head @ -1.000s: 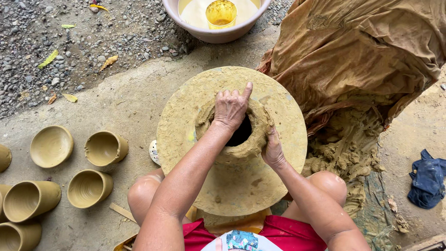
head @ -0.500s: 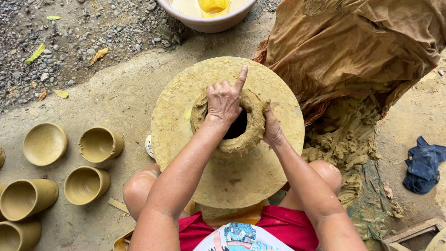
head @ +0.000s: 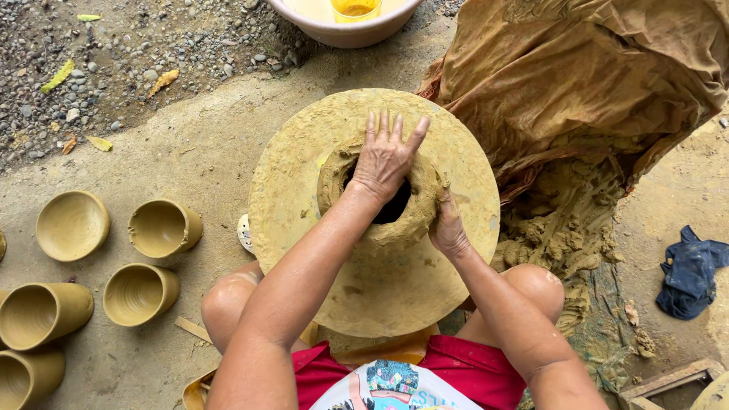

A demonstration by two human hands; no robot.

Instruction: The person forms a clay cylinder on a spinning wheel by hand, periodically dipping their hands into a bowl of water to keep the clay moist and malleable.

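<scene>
A round clay-caked potter's wheel (head: 304, 175) sits between my knees. On it stands a thick ring of wet clay (head: 414, 220) with a dark hollow in the middle. My left hand (head: 387, 156) lies flat across the top of the ring, fingers spread toward the far rim and palm over the opening. My right hand (head: 449, 228) presses against the ring's outer right wall. Both hands are smeared with clay.
Several formed clay pots (head: 156, 228) lie on the ground at the left. A pink basin (head: 345, 26) holding a yellow cup (head: 355, 7) stands beyond the wheel. A heap of clay (head: 558, 228) under a muddy brown cloth (head: 585, 76) is at the right, a blue rag (head: 691, 269) further right.
My left hand has flattened, its fingers now spread over the ring's far side. The right hand stays on the outer wall. The view has shifted slightly.
</scene>
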